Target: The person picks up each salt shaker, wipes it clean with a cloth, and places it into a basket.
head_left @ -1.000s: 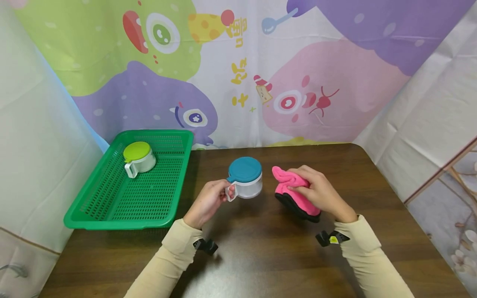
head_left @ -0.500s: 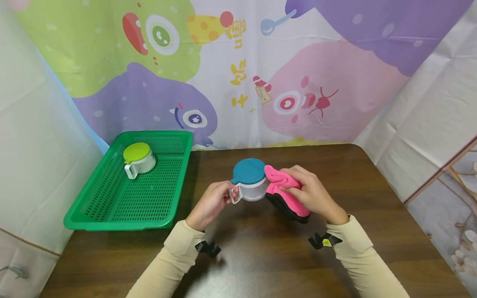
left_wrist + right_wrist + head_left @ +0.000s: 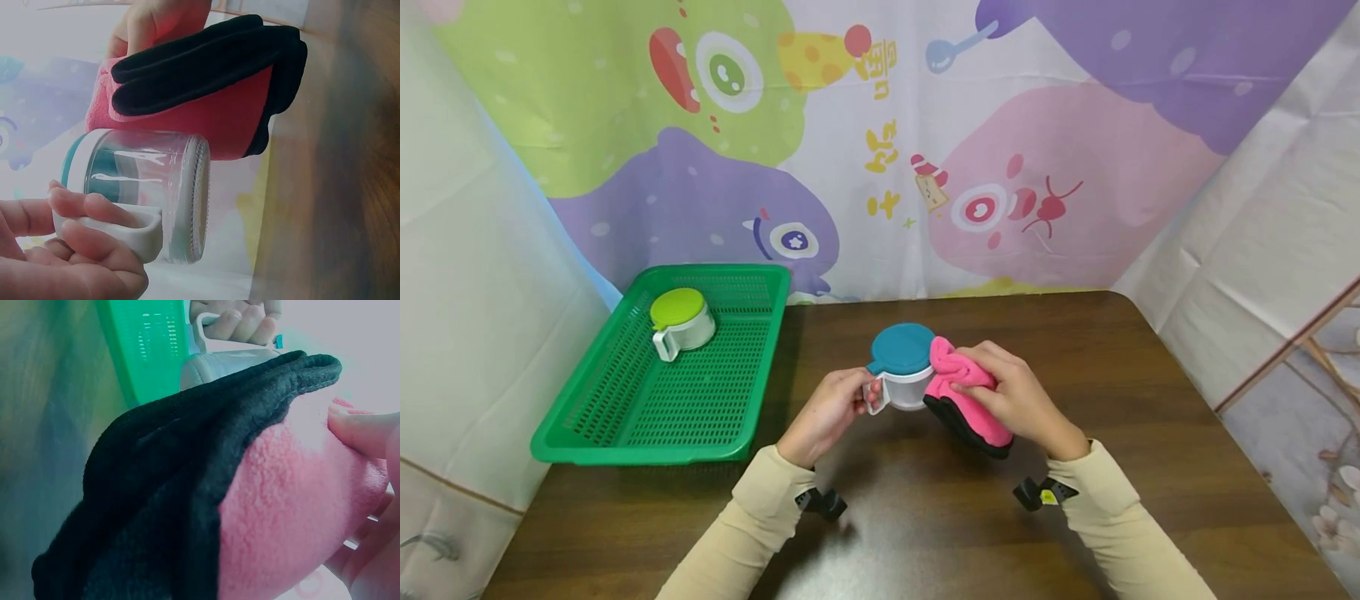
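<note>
My left hand (image 3: 829, 414) grips the white handle (image 3: 134, 234) of a small clear jar (image 3: 147, 169) with a blue lid (image 3: 902, 348). The jar is held up over the table, its ribbed base showing in the left wrist view. A folded pink cloth (image 3: 964, 392) with black edging is pinched in my right hand (image 3: 1018, 396), thumb on the near side. The cloth lies against the jar's right side and covers part of it in the head view. In the right wrist view the cloth hides most of the jar.
On the left of the brown wooden table (image 3: 917, 517) stands a green plastic basket (image 3: 745, 417). Inside it, near the back left, sits a similar jar (image 3: 692, 332) with a lime-green lid. A cartoon-printed curtain (image 3: 880, 250) hangs behind the table.
The right hand has brought the pink cloth left, from a gap beside the jar to its side. The left hand and jar have shifted slightly right and nearer.
</note>
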Motion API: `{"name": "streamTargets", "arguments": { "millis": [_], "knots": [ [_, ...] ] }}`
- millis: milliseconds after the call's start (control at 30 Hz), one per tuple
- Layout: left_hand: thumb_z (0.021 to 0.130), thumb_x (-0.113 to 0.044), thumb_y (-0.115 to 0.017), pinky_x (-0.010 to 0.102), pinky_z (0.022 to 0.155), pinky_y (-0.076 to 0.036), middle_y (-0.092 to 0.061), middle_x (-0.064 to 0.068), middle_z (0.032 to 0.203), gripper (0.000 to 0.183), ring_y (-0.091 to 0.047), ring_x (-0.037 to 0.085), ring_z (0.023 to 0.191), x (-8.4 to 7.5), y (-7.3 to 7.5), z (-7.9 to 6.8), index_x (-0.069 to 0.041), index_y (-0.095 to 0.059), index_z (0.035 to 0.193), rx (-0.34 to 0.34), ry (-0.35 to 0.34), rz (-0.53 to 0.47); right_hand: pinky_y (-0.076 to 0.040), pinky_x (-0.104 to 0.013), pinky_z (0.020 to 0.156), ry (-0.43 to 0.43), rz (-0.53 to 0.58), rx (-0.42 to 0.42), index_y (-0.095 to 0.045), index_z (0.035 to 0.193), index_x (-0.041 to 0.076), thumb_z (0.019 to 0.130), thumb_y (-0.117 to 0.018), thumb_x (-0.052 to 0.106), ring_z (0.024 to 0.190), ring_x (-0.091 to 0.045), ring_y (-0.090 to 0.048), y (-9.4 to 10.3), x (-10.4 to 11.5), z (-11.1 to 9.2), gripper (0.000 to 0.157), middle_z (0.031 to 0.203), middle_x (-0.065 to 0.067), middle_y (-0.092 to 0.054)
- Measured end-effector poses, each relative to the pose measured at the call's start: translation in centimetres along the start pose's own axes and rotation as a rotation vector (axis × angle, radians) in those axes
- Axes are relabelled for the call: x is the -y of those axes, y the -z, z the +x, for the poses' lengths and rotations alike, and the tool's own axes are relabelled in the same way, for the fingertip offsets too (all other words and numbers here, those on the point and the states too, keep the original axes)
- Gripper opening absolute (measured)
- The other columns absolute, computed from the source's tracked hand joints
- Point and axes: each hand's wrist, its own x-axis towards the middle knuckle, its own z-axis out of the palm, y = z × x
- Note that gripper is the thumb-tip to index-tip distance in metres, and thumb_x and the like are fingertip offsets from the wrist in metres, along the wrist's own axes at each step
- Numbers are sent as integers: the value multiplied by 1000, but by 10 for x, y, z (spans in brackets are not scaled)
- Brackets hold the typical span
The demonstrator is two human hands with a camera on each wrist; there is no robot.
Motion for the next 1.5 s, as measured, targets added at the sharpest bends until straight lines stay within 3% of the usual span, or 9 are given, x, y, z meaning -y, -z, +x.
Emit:
{"name": "streamTargets", "arguments": {
  "millis": [533, 1300, 1500],
  "knots": [
    [93, -9, -40, 25, 67, -34, -48, 3, 73, 23, -43, 16, 72, -1, 1, 2, -2, -53, 76, -45, 31, 10, -49, -25, 67, 137, -29, -112, -67, 117, 4, 74, -81, 8, 81, -13, -58, -16, 0, -1, 46, 97, -6, -66],
    [93, -8, -41, 25, 63, -33, -49, 1, 66, 27, -43, 14, 65, 2, -4, 9, -5, -54, 68, -121, 21, -8, -48, -27, 63, 248, -143, -110, -66, 115, 7, 73, -82, 13, 75, -13, -55, -37, 11, 2, 45, 91, -5, -61],
    [92, -7, -41, 24, 61, -33, -49, 1, 65, 27, -44, 14, 64, 3, -5, 9, -5, -53, 68, -133, 19, -5, -48, -28, 63, 231, -193, -84, -66, 116, 8, 74, -82, 17, 76, -14, -55, -41, 14, 2, 45, 92, -5, -61]
  ]
}}
